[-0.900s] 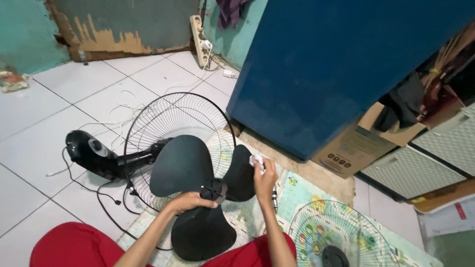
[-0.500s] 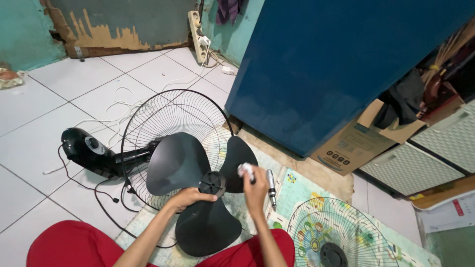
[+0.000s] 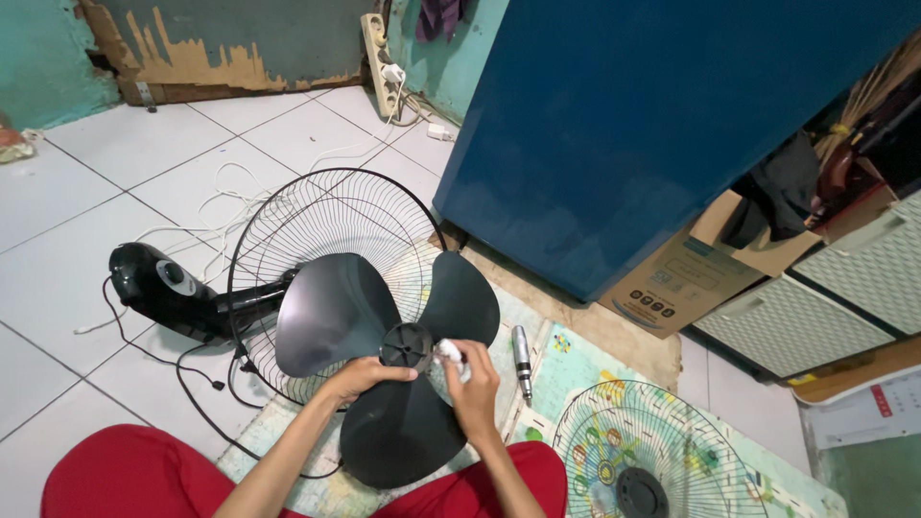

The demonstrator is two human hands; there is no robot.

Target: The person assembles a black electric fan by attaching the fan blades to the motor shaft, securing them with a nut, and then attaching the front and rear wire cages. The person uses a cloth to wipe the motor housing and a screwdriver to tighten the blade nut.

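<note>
We sit on the floor (image 3: 144, 144) with a blue cabinet (image 3: 624, 134) standing behind the fan (image 3: 288, 288), which lies on its side on the white tiles. Its rear grille (image 3: 326, 225) sits just behind the 3 dark blades (image 3: 384, 355), and the black base (image 3: 153, 283) trails a cord away from the grille. The front grille (image 3: 652, 451) lies apart from the blades, on a printed mat (image 3: 576, 369) in front of the cabinet. A screwdriver (image 3: 521, 350) rests on that mat just beside the blades. Our left hand (image 3: 360, 377) curls loosely on the hub (image 3: 406, 345), steadying it. Our right hand (image 3: 472, 382) is closed on a small white rag (image 3: 448, 352) pressed beside the hub. We judge a hard push could spin the blades or flex one thin blade.
</note>
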